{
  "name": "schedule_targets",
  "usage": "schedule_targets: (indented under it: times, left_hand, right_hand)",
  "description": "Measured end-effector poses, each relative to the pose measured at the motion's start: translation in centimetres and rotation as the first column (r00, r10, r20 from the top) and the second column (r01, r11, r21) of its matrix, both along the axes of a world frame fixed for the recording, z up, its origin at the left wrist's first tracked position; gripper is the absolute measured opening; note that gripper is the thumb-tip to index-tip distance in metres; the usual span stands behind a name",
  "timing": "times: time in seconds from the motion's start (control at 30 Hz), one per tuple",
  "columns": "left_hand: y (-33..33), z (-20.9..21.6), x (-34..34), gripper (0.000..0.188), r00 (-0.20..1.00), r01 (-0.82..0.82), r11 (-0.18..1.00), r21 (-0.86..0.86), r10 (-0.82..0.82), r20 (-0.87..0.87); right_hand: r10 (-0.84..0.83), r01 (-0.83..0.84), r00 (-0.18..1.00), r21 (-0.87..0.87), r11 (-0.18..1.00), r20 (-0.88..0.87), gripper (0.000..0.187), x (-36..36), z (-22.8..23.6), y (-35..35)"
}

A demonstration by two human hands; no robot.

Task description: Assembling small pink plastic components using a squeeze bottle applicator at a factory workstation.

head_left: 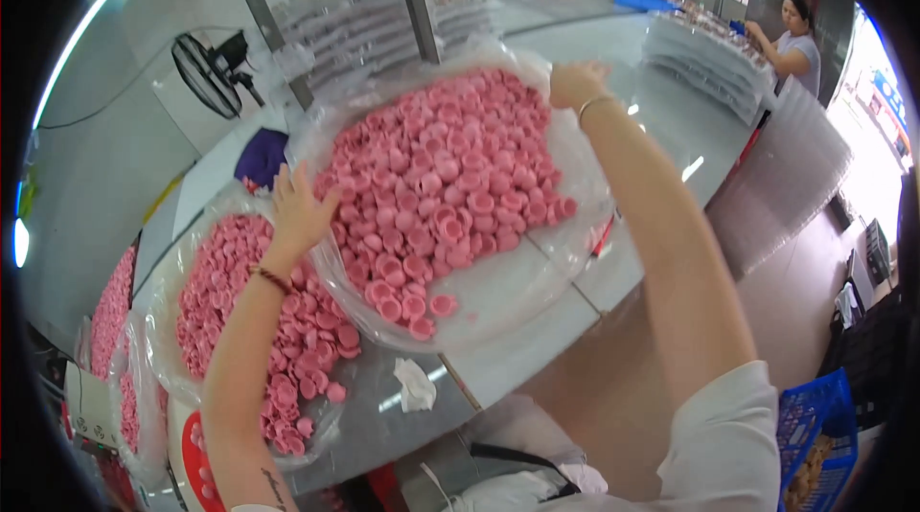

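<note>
A large clear plastic bag [460, 320] lies spread on the table in front of me, heaped with small pink cup-shaped pieces [446, 167]. My left hand [302, 212] is at the bag's left side, fingers spread apart, with its thumb beside the pink pieces. At the far right edge of the bag, my right hand [578, 84] is closed with its fingers curled, seemingly round the plastic; the fingertips are partly hidden. A second plastic bag [163, 340] of the same pink pieces lies to the left, partly behind my left forearm.
A black fan [206, 71] stands at the far left, near a purple cloth [261, 158]. Clear plastic trays [335, 23] are stacked behind metal posts. A crumpled white tissue [414, 385] lies near the front edge. A co-worker [795, 47] sits at the far right, beside more stacked trays [704, 67].
</note>
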State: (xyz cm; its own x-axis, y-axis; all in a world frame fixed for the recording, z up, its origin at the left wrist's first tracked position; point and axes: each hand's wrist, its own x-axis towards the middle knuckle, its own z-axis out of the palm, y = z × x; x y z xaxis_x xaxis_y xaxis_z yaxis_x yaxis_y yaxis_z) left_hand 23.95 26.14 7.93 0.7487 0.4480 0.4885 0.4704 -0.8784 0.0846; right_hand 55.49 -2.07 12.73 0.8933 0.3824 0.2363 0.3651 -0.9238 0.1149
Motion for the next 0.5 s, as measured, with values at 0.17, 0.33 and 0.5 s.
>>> schedule_targets:
  times: [0.17, 0.33, 0.5]
  left_hand:
    - [2.5, 0.8, 4.6, 0.083, 0.978, -0.197, 0.965, -0.173, 0.207, 0.041]
    - [3.8, 2.6, 6.1, 0.081, 0.983, -0.171, 0.975, -0.139, 0.178, 0.04]
    - [5.4, 3.9, 11.8, 0.076, 0.994, -0.007, 0.997, -0.073, 0.015, 0.106]
  right_hand:
    - [-0.166, 0.22, 0.971, 0.365, 0.905, -0.172, 0.054, 1.7, -2.2, 0.0]
    - [-0.098, 0.148, 0.982, 0.345, 0.927, -0.159, 0.063, 3.2, -2.5, 1.7]
    - [0.129, -0.258, 0.951, 0.491, 0.832, 0.281, 0.055, 7.6, -3.4, 5.2]
